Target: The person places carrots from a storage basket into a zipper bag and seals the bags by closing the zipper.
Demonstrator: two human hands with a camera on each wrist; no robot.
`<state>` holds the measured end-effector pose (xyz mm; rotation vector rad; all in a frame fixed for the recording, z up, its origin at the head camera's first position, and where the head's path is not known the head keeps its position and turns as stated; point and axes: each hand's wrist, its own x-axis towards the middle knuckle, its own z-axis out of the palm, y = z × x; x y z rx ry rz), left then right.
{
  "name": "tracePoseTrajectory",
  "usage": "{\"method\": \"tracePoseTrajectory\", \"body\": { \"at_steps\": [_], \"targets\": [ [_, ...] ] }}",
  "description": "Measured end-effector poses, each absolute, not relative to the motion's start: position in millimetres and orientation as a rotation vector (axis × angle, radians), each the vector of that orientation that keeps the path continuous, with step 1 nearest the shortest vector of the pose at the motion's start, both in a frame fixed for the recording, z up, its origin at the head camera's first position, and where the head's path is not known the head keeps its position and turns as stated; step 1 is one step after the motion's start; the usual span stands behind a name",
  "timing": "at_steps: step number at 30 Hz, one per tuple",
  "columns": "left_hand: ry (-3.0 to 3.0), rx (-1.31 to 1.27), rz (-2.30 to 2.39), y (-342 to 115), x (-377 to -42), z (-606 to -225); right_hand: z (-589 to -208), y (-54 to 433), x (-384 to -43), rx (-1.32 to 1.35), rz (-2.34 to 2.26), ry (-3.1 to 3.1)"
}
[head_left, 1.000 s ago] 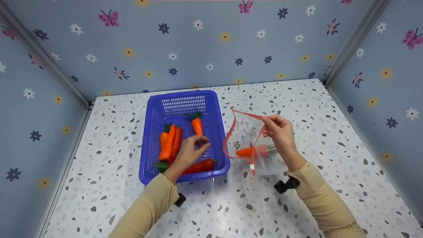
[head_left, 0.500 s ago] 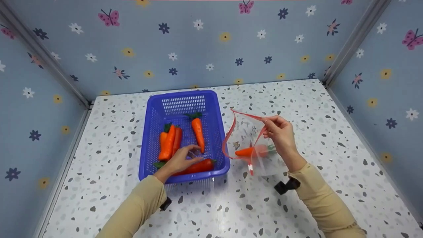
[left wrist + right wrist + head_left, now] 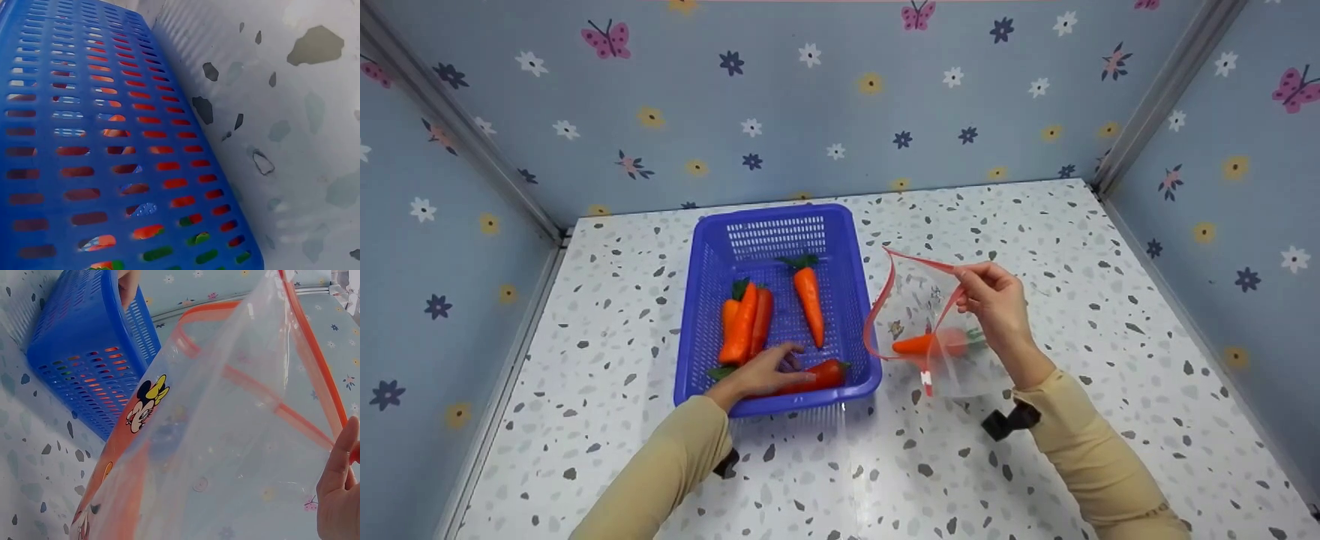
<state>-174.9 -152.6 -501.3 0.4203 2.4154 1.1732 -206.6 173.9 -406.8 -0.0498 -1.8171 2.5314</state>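
Observation:
In the head view my left hand (image 3: 765, 371) is down inside the blue plastic basket (image 3: 864, 300), its fingers and thumb round a long red pepper (image 3: 831, 373) by the near wall. The hand covers much of that pepper. My right hand (image 3: 997, 300) pinches the rim of a clear zip bag (image 3: 915, 292) with a red-orange edge, its mouth spread wide. One carrot (image 3: 913, 345) lies in the bag, point toward the mouth. In the right wrist view the bag (image 3: 247, 439) shows printed cartoon figures. The left wrist view shows mostly the basket's slotted wall (image 3: 121, 146).
Another carrot (image 3: 808, 300) with green leaves lies along the basket's right side. On the left side are an orange pepper (image 3: 742, 330) and a red one (image 3: 763, 315) close together. The speckled table (image 3: 847, 465) is bounded by flowered wall panels (image 3: 840, 105).
My left hand has moved left and toward the near side, away from the loose carrot, and has lowered onto the red pepper. My right hand and the bag have barely moved.

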Motion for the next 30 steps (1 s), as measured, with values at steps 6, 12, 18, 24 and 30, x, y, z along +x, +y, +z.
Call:
{"method": "tracePoseTrajectory", "body": {
  "at_steps": [6,12,18,24,30],
  "targets": [
    [2.402,0.399,1.055,-152.1,-175.1,-501.6,-407.5,174.1,-207.5,-0.061,2.524,-1.83],
    [2.414,0.407,0.975,-151.4,-174.3,-500.9,-407.4,173.7,-207.9,-0.078,2.526,-1.838],
    [2.425,0.457,0.952,-152.9,-175.3,-500.3,-407.8,172.6,-207.4,-0.088,2.534,-1.809],
    [2.465,0.533,0.903,-154.2,-177.1,-501.4,-408.9,171.7,-206.5,-0.072,2.527,-1.782],
    [2.463,0.487,0.982,-151.9,-176.0,-497.0,-408.6,171.4,-206.4,-0.1,2.508,-1.819]
  ]
}}
